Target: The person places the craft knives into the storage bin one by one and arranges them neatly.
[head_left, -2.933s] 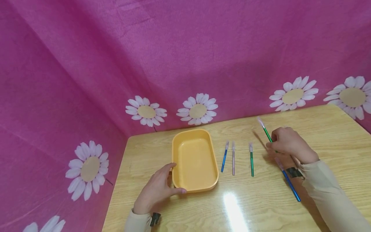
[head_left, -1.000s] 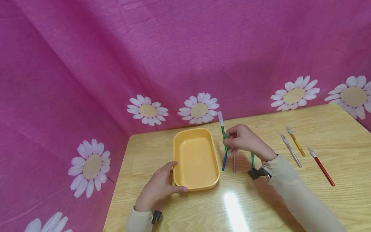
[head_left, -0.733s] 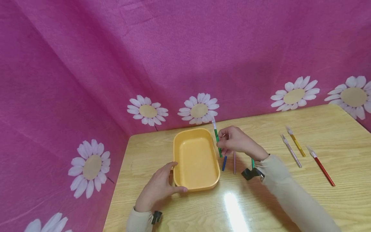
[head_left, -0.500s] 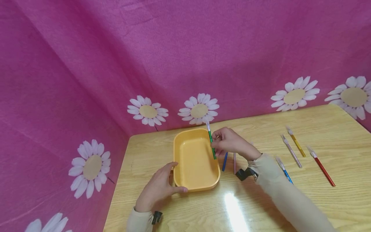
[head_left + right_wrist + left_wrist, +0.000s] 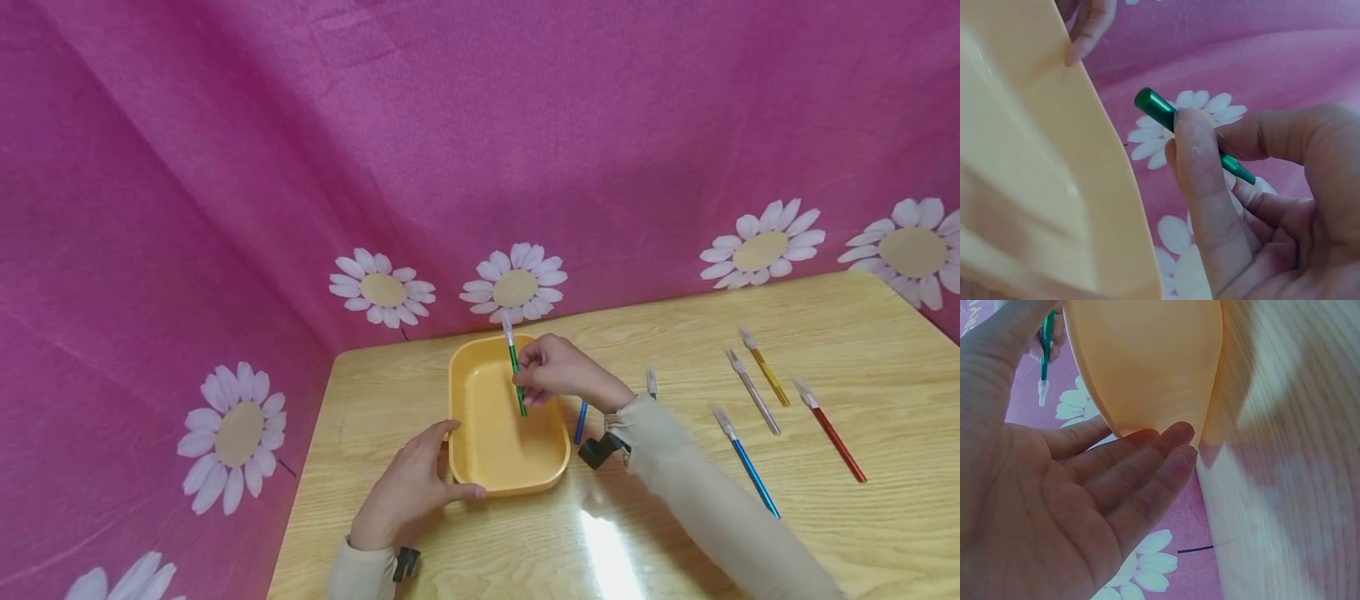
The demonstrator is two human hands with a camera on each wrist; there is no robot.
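Note:
My right hand (image 5: 558, 368) pinches a green craft knife (image 5: 514, 367) with a clear cap between thumb and fingers. It holds the knife above the yellow tray (image 5: 455, 383), cap end pointing up and away. In the right wrist view the green handle (image 5: 1157, 107) shows its blunt end past the fingertips. My left hand (image 5: 408, 483) rests against the tray's near left corner, thumb at the near rim. Its fingers (image 5: 1141, 487), nearly straight, touch the outer wall in the left wrist view. The tray's visible floor has nothing lying on it.
Right of the tray lie a blue craft knife (image 5: 581, 422) and another green one (image 5: 651, 382), both partly hidden by my right arm. Farther right are a second blue (image 5: 746, 462), a pale pink (image 5: 753, 392), a yellow (image 5: 765, 367) and a red one (image 5: 836, 437). A pink flowered cloth (image 5: 600, 167) hangs behind the table.
My right hand has carried the green craft knife leftward from the table's right side to above the tray. My left hand has stayed at the tray's corner.

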